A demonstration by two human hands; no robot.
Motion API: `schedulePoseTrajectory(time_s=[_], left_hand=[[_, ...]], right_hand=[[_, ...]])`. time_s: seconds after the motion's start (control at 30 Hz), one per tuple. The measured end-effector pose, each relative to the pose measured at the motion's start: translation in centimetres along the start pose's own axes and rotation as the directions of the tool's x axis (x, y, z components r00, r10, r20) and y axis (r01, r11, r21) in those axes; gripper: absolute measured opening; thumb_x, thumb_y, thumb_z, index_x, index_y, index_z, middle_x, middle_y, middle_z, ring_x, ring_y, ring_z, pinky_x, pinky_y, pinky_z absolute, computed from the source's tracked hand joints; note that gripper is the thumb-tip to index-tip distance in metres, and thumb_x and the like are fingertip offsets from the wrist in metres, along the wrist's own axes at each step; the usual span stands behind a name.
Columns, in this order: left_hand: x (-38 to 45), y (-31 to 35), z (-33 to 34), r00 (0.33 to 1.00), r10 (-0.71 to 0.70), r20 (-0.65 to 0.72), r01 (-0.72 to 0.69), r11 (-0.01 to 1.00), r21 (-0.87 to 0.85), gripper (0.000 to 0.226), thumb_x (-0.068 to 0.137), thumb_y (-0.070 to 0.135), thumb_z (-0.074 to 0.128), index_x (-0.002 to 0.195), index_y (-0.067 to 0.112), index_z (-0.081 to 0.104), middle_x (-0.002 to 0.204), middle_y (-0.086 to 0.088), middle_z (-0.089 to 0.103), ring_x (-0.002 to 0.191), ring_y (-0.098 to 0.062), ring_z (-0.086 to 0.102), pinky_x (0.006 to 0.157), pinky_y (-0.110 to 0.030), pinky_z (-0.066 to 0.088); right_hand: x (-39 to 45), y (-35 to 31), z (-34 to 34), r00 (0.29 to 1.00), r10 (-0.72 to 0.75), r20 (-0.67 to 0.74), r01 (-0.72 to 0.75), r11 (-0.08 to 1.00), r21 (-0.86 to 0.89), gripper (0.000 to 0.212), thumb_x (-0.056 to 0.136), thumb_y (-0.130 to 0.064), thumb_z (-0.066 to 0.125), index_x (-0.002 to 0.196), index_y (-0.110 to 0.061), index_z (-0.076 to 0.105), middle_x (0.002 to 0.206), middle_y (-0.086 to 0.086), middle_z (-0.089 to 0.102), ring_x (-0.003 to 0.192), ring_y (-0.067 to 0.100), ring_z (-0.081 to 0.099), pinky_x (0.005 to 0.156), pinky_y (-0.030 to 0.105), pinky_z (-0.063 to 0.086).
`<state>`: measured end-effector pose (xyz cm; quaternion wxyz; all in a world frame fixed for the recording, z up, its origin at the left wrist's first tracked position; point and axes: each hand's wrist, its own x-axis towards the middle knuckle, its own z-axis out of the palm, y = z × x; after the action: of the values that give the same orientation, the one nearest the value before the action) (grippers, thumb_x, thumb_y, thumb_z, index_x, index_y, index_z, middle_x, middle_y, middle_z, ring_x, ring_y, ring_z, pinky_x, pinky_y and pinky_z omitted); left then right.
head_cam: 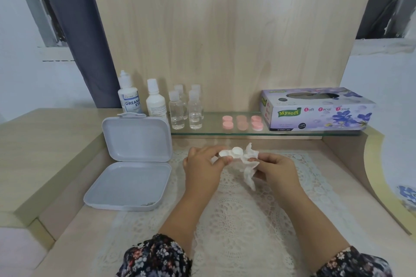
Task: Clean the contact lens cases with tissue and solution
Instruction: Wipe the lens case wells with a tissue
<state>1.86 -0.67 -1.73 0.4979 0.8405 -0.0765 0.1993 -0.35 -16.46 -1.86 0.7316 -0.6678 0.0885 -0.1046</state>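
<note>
My left hand point(203, 165) pinches a white contact lens case point(230, 153) with its two round wells facing up, held above the lace mat point(236, 209). My right hand point(275, 170) grips a crumpled white tissue point(248, 168) that touches the case's right end and hangs below it. Several pink lens-case caps point(242, 122) lie on the glass shelf point(225, 132). Two white solution bottles point(129, 94) point(155, 99) stand at the shelf's left end.
An open grey plastic box point(132, 164) sits left of my hands, lid upright. Several small clear bottles point(185, 108) stand on the glass shelf. A purple tissue box point(315, 110) rests at the shelf's right. A wooden panel rises behind.
</note>
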Motion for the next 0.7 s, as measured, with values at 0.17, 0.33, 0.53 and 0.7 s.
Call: schedulePoseTrajectory(time_s=[0.17,0.33,0.53,0.7], left_hand=[[-0.6,0.6,0.3,0.989,0.019,0.148,-0.008,0.997,-0.074,0.023,0.081,0.029,0.074,0.088,0.049,0.064,0.099,0.026,0.062,0.109,-0.008,0.041,0.105,-0.044,0.030],[-0.6,0.7,0.0,0.981,0.002,0.192,0.009,0.998,-0.057,0.021,0.081,0.028,0.073,0.099,0.038,0.071,0.091,0.029,0.056,0.109,-0.005,0.038,0.108,-0.041,0.025],[-0.7,0.8,-0.1,0.979,0.023,0.203,-0.010,0.998,-0.065,0.020,0.082,0.028,0.072,0.100,0.038,0.070,0.088,0.031,0.054,0.099,0.008,0.035,0.106,-0.034,0.022],[-0.6,0.3,0.1,0.975,0.013,0.222,-0.005,0.999,-0.037,0.022,0.080,0.032,0.074,0.099,0.042,0.069,0.094,0.025,0.059,0.108,-0.003,0.037,0.102,-0.030,0.022]], right_hand=[[0.2,-0.2,0.3,0.957,0.265,0.115,-0.285,0.931,0.228,0.015,0.087,-0.001,0.060,0.082,0.000,0.074,0.085,0.019,0.072,0.077,0.027,0.065,0.072,0.036,0.056],[0.2,-0.9,0.2,0.880,0.347,0.325,-0.472,0.716,0.515,0.028,0.097,-0.014,0.052,0.106,0.010,0.062,0.100,0.026,0.068,0.088,0.031,0.067,0.073,0.034,0.059],[0.6,-0.3,0.0,0.942,0.303,0.146,-0.336,0.872,0.356,0.026,0.080,-0.010,0.069,0.099,0.007,0.067,0.090,0.018,0.070,0.077,0.025,0.062,0.072,0.028,0.056],[0.3,-0.5,-0.2,0.941,0.304,0.149,-0.334,0.901,0.275,0.018,0.088,-0.011,0.064,0.093,0.006,0.068,0.080,0.016,0.069,0.057,0.018,0.062,0.050,0.023,0.054]])
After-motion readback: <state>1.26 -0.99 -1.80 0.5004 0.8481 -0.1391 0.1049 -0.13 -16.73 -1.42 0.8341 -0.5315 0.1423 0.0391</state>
